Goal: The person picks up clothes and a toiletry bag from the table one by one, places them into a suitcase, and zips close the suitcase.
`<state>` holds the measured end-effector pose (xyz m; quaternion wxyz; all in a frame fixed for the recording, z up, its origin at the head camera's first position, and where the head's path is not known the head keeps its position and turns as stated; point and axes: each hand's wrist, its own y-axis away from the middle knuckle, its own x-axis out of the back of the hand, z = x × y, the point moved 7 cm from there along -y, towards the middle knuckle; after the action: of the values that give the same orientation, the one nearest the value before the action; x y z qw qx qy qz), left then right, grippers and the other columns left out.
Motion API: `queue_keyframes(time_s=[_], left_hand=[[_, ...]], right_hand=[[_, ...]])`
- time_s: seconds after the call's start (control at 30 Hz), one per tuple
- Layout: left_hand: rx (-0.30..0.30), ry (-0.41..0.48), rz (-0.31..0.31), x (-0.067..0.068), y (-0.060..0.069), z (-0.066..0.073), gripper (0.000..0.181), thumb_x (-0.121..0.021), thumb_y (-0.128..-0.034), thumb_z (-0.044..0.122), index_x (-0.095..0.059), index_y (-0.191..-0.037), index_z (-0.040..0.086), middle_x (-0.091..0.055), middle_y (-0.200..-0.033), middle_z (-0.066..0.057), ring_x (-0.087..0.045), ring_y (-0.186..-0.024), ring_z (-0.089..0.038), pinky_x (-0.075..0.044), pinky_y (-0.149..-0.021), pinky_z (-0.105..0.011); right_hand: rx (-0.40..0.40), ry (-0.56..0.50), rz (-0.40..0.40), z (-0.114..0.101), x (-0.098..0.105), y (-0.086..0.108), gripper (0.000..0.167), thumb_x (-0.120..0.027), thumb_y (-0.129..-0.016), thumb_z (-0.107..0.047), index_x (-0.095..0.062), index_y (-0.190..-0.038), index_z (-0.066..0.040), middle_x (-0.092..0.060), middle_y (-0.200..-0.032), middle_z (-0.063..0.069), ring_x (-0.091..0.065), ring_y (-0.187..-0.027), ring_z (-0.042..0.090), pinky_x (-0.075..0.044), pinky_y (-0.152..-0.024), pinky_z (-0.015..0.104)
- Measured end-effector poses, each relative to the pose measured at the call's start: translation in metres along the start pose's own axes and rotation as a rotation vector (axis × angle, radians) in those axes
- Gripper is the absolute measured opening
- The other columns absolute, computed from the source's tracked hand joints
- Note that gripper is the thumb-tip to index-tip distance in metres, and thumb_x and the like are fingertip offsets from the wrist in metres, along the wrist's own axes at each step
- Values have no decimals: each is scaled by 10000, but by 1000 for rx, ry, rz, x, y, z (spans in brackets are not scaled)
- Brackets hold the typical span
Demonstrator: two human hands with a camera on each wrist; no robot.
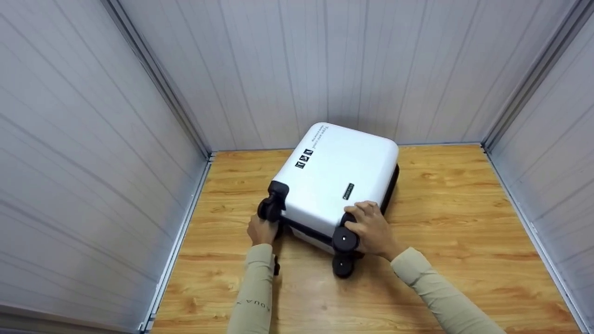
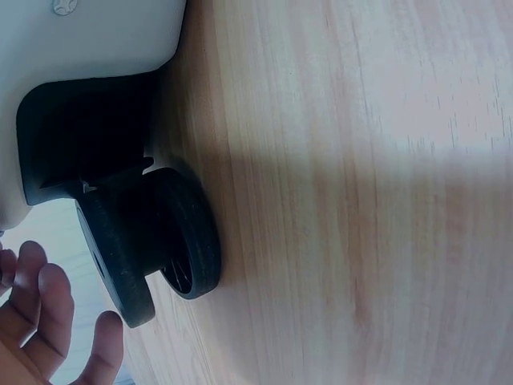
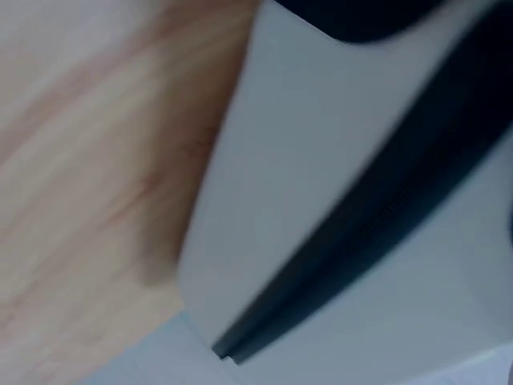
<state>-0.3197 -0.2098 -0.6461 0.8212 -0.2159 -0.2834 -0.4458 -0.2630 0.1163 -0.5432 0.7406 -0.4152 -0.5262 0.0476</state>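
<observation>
A white suitcase with black corner wheels lies on its broad side on the wooden floor, wheel end toward me. My right hand grips its near right corner, fingers bent over the shell beside the black double wheel. At the near left corner, my left hand is beside the other wheel, which partly hides it in the head view. The left wrist view shows loosely extended fingers close to a black wheel; contact there is unclear. The right wrist view shows the suitcase's dark seam, without fingers.
Pale panel walls stand behind the suitcase and on both sides. Metal strips run along the floor's edges. Wooden floor extends around the suitcase.
</observation>
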Motion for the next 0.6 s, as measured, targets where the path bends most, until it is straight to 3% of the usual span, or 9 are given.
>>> queue_keyframes(time_s=[0.2,0.3,0.4,0.53,0.6], left_hand=[[-23,12,14,-2,-1,2,266,-654,-777,277,-572,-631,70,-731,-809,-226,-717,-797,-453,-535,-709,-607],[-27,22,20,-3,1,0,259,-660,-763,266,-562,-622,72,-726,-793,-225,-714,-780,-452,-533,-697,-607],[-26,17,31,-3,2,-3,248,-671,-751,255,-579,-629,60,-726,-794,-232,-713,-784,-462,-531,-698,-613],[-31,15,38,-3,2,-3,254,-679,-756,253,-600,-640,41,-722,-791,-241,-709,-782,-474,-530,-694,-619],[-37,16,38,-3,2,-2,259,-680,-763,251,-600,-638,39,-721,-788,-241,-708,-779,-472,-529,-692,-616]], right_hand=[[54,6,-21,4,-1,-8,215,-855,-663,-163,-662,-757,-168,-569,-1147,90,-453,-1004,287,-413,-858,486],[60,-18,13,5,-1,-4,241,-869,-650,-136,-677,-793,-165,-590,-1173,100,-484,-1039,304,-437,-882,503],[49,-55,44,5,-1,-1,377,-880,-638,-135,-710,-974,-145,-614,-1283,106,-532,-1139,324,-456,-946,524],[17,-53,23,7,-3,-1,727,-877,-662,-159,-650,-1353,-167,-583,-1465,92,-553,-1310,335,-456,-1026,523],[7,-30,21,9,-4,-3,766,-846,-711,-191,-607,-1439,-189,-578,-1492,88,-562,-1341,336,-462,-1032,517]])
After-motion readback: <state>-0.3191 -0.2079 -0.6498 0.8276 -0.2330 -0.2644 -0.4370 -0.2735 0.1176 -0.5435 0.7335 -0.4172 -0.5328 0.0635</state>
